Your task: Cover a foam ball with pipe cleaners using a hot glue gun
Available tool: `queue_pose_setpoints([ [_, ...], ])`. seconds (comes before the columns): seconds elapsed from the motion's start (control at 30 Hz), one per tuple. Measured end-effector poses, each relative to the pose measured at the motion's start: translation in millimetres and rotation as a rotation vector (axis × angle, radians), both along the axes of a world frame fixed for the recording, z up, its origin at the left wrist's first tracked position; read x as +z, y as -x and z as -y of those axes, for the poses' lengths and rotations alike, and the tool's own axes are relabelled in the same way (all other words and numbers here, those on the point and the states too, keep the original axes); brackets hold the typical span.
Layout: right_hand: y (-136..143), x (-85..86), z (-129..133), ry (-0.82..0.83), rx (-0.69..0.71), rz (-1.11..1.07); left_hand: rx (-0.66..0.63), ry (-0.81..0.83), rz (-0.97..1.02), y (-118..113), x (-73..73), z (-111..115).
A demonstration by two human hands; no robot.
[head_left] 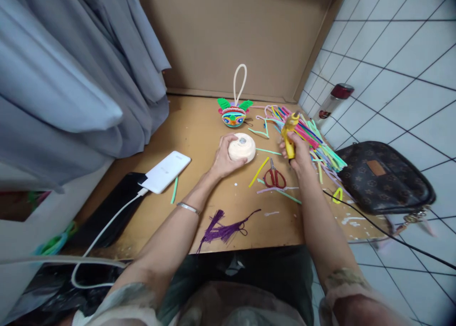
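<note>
White round ball (pixel 242 148) mid-table now, purple thread tassels (pixel 224 232) out front, red-handled metal scissors (pixel 272 172) right, multicoloured fuzzy stems (pixel 320 145) beyond, white rectangular device (pixel 167 172) left.

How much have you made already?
The colourful ornament looks done, with its loop on. The left hand holds a white ball, the right hand a yellow tool. Decorating seems left: the ball looks bare, and purple tassels and coloured stems lie loose.

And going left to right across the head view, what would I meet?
White device → left hand → cream ball → red-handled scissors → right hand holding the yellow tool → dark patterned bag.
</note>
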State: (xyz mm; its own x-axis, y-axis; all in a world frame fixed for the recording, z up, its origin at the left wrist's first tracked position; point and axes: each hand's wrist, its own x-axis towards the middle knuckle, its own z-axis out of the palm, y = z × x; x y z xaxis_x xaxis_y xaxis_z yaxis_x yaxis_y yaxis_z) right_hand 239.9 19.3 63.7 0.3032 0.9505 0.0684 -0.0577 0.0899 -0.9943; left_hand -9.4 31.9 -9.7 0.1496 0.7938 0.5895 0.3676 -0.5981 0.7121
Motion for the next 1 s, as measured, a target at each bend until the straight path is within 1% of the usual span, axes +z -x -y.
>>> queue_pose_setpoints([
  [0.07, 2.3, 6.0, 3.0, -0.092, 0.101, -0.072, 0.004, -0.013, -0.008, 0.2, 0.6, -0.1],
  [0.1, 4.6, 8.1, 4.4, -0.128, 0.115, -0.057, 0.004, -0.019, -0.010, 0.4, 0.9, -0.1],
  [0.13, 7.7, 9.2, 5.8, -0.170, 0.099, -0.002, 0.003, -0.024, -0.012, 0.5, 1.0, -0.1],
  [0.2, 15.3, 7.9, 8.8, -0.261, -0.018, 0.229, 0.001, -0.029, -0.014, 0.9, 1.1, -0.1],
  [0.3, 27.0, -0.8, 14.3, -0.376, -0.246, 0.717, -0.010, -0.032, -0.001, 0.9, 0.5, -0.4],
  [0.37, 33.0, -7.9, 18.0, -0.392, -0.309, 0.978, -0.019, -0.035, 0.019, 0.3, 0.1, -0.9],
  [0.43, 36.9, -13.3, 20.5, -0.385, -0.330, 1.118, -0.025, -0.028, 0.042, -0.7, 0.1, -1.4],
  [0.5, 38.7, -16.2, 21.4, -0.393, -0.367, 1.159, -0.029, -0.004, 0.056, -1.6, 0.8, -1.4],
  [0.6, 38.9, -16.8, 20.8, -0.421, -0.413, 1.164, -0.041, 0.036, 0.070, -2.5, 2.8, -1.1],
  [0.77, 36.6, -17.2, 19.4, -0.429, -0.399, 1.209, -0.063, 0.071, 0.116, -2.3, 3.0, -2.3],
  [0.93, 33.4, -22.4, 15.2, -0.440, -0.434, 1.221, -0.139, 0.109, 0.214, 0.5, -0.2, -4.6],
  [1.0, 32.8, -24.6, 13.3, -0.460, -0.438, 1.217, -0.146, 0.129, 0.266, 0.4, -0.1, -4.2],
])
